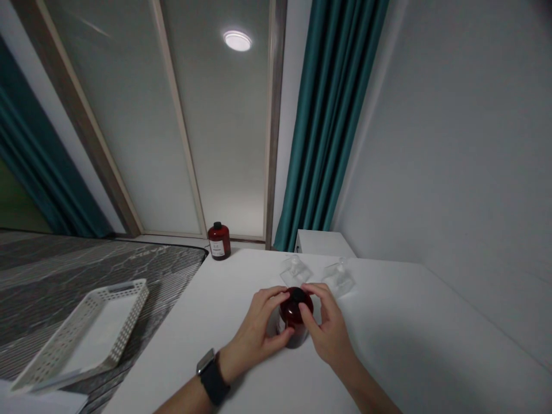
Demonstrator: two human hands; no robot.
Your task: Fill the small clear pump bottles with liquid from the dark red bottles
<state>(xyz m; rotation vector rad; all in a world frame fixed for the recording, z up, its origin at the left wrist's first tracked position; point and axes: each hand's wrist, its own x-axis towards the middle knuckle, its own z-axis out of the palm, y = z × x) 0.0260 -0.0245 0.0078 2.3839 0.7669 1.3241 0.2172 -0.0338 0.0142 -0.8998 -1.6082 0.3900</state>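
A dark red-brown bottle (pixel 295 313) with a black cap (pixel 296 294) stands upright on the white table (pixel 190 345). My left hand (pixel 259 328) is wrapped around its left side, thumb across the front and fingers near the shoulder. From the right, my right hand (pixel 325 322) has its thumb and index finger at the cap and upper shoulder. Just beyond the bottle lie two clear plastic pieces, one to the left (pixel 295 270) and another to the right (pixel 338 278); their exact kind is unclear. A dark watch (pixel 213 376) is on my left wrist.
A similar capped bottle (pixel 219 241) with a white label stands at the table's far left corner. Left of the table, a white perforated basket (pixel 129 330) rests on a grey patterned surface (pixel 172 270). Behind are a white cabinet (pixel 323 242), a teal curtain (pixel 330 115) and glass panels.
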